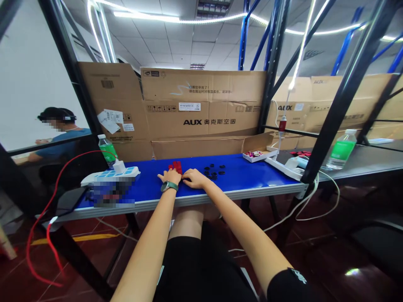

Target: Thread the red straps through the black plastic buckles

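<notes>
My left hand (171, 177), with a dark green watch (169, 186) on its wrist, rests on the blue tabletop (245, 176) with its fingers spread. Its fingertips are at the near side of a small group of red pieces (177, 165), partly covering them. Close beside it on the right, my right hand (194, 178) has its fingers bent and drawn together towards the left hand. What they pinch, if anything, is hidden. Several small black pieces (214, 173) lie loose to the right of my right hand.
An open white box (256, 156) with small coloured packets stands at the back right. Power strips (126, 173) (285, 168) lie at both ends. A bottle (107, 149) stands at left, another bottle (343, 149) at right. Cardboard (204, 105) backs the table. A seated person (67, 136) is at left.
</notes>
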`<state>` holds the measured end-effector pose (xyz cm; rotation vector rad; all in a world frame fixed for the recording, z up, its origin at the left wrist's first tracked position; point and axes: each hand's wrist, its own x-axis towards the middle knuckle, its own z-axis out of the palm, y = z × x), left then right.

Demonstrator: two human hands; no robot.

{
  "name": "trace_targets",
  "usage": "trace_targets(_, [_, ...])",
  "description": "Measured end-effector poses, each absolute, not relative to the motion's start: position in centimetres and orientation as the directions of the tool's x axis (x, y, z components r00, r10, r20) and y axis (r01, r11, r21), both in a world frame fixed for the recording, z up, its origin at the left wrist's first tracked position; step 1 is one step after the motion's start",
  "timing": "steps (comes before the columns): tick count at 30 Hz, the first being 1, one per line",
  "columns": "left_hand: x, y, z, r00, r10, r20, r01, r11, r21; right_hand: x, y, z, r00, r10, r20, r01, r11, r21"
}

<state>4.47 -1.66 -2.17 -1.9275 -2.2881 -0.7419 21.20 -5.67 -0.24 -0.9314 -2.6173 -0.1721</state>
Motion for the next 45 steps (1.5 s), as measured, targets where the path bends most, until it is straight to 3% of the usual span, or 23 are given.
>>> trace_targets(5, [4.2,-1.7,-2.1,-0.276,0.924,0.266,0.922,0.176,0.345,21.4,-5.9,0.0,-0.690,0.625,0.364,0.657,0.753,-0.047])
trace_targets(11, [4.1,-2.1,-2.1,-0.386,0.869,0.309,0.888,0.260,0.378,21.4,-5.4,-0.5,-0.699,0.581,0.418,0.610,0.789,-0.076])
trace_targets(17, [3.2,-2.6,-1.9,-0.349,0.886,0.307,0.887,0.206,0.412,21.4,-4.6,-1.2,-0.693,0.568,0.444,0.593,0.799,-0.097])
trace_targets(23, [2.9,-2.5,-1.4,-0.426,0.812,0.398,0.863,0.232,0.450,21.2,-4.4,-1.7,-0.634,0.668,0.391,0.709,0.703,-0.051])
trace_targets(29, [3.2,-2.3,-1.0,-0.426,0.822,0.378,0.852,0.224,0.473,20.9,-4.8,-1.5,-0.470,0.797,0.379,0.851,0.523,-0.046])
trace_targets(33, [3.4,-2.5,-0.7,-0.460,0.793,0.399,0.821,0.208,0.532,21.0,-4.8,-1.3,-0.454,0.817,0.355,0.857,0.509,-0.078])
trace_targets(39, [2.9,-2.6,-1.1,-0.469,0.693,0.547,0.826,0.126,0.549,21.1,-4.5,-1.6,-0.457,0.814,0.358,0.850,0.519,-0.095])
trace_targets(45, [2.8,-2.4,-1.7,-0.496,0.765,0.412,0.826,0.269,0.495,21.2,-4.5,-1.8,-0.456,0.811,0.367,0.847,0.522,-0.100])
